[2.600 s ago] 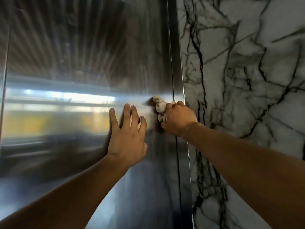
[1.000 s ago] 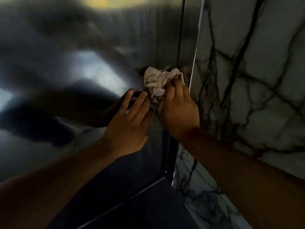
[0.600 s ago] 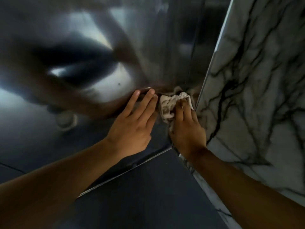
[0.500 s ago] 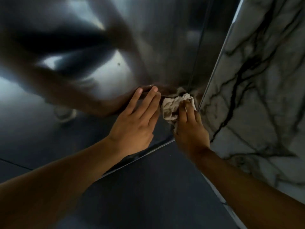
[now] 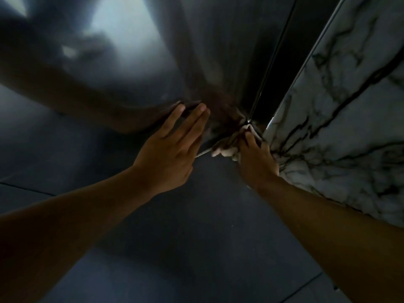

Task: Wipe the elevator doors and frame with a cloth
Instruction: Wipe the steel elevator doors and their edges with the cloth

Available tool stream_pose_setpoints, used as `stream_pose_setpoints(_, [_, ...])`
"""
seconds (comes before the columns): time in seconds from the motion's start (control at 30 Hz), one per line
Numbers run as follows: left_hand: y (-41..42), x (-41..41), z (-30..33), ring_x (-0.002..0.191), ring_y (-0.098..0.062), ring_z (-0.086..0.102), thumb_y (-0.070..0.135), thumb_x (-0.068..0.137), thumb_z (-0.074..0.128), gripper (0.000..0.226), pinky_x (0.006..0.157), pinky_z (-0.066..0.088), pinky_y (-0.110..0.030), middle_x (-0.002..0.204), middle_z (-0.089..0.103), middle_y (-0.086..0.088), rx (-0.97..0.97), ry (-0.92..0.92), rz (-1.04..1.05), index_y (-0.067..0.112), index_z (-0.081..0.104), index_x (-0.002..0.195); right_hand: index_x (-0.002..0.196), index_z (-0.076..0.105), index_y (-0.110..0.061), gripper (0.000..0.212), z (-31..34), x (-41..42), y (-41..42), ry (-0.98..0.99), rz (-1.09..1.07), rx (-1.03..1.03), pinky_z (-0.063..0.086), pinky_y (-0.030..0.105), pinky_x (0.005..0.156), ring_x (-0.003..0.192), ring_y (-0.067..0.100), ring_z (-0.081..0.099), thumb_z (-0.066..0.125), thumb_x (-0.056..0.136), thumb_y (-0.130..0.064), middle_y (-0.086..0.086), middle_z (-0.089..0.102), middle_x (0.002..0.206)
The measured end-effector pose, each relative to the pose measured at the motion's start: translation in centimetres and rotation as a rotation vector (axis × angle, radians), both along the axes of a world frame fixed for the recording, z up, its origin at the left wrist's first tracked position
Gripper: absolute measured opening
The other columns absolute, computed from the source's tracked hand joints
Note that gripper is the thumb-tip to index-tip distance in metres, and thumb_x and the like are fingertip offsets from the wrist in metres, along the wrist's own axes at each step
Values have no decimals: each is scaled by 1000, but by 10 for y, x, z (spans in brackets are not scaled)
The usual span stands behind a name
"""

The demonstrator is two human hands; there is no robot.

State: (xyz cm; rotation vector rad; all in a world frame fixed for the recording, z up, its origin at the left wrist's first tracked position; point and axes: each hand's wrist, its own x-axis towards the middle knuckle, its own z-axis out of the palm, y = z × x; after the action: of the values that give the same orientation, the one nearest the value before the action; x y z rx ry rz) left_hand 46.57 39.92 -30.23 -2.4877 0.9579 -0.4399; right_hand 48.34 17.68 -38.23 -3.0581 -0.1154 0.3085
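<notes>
**Wiping the door's bottom right corner**

Head view: right hand point(image 5: 254, 162) presses one crumpled whitish cloth point(image 5: 227, 149) into the bottom right corner of the steel elevator door point(image 5: 135, 62), where the door meets the dark frame strip point(image 5: 282, 68) and the floor point(image 5: 196, 237). Fingers curl over the cloth, gripping it; most of the cloth pokes out to the left of and above the fingers, and its top edge touches the foot of the frame. Left hand point(image 5: 168, 154) lies just left of the cloth, not touching it, fingers straight and together, flat against the door's lower edge, holding nothing. Fingertips point up the door; their blurry reflection meets them in the steel. White marble wall point(image 5: 349, 127) with dark veins stands right of the frame, right wrist close beside its bottom edge. Count: two hands, one cloth, one door panel visible, one frame strip, one marble wall. Scene is dim and the door reflections are smeared.
</notes>
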Motion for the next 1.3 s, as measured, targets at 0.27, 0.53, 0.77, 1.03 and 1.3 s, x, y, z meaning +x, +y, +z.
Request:
stream_pose_setpoints(0.27, [-1, -10, -15, 150, -42, 5, 38, 74, 54, 78, 119, -5, -61, 156, 20, -29, -7, 58, -15, -9, 40, 135, 144, 40, -17, 56, 1, 5, 7, 144, -115, 79, 47, 51, 94, 132, 34, 33, 60, 92, -14, -4, 23, 151])
stream_pose_setpoints(0.53, [1, -17, 5, 145, -48, 17, 40, 76, 55, 73, 119, 4, -63, 145, 35, -34, 54, 120, -26, -9, 47, 129, 141, 42, -15, 45, 16, 13, 4, 144, -104, 104, 48, 45, 96, 127, 35, 46, 45, 97, -20, 9, 36, 147])
stream_pose_setpoints(0.77, [4, -35, 35, 143, -46, 17, 42, 71, 66, 74, 118, 3, -65, 142, 37, -32, 8, 104, -78, -6, 52, 126, 128, 51, -17, 39, 45, -24, 2, -112, -78, 248, 53, 43, 82, 107, 36, 57, 52, 92, -32, 14, 49, 124])
stream_pose_setpoints(1.03, [-1, -75, 131, 138, -45, 31, 36, 74, 57, 67, 115, 22, -61, 136, 43, -30, -65, 279, 111, -4, 48, 127, 102, 68, -30, 27, 147, -65, 2, -153, -367, 740, 54, 28, 66, 77, 12, 64, 61, 79, -42, -9, 69, 84])
stream_pose_setpoints(1.3, [-17, -123, 280, 131, -39, 44, 36, 77, 68, 97, 101, 45, -52, 144, 41, -23, -229, 446, 101, 5, 13, 152, 77, 67, -20, 6, 301, -130, -3, 120, -556, 1172, 47, 25, 49, 56, 13, 59, 67, 80, -25, -1, 64, 62])
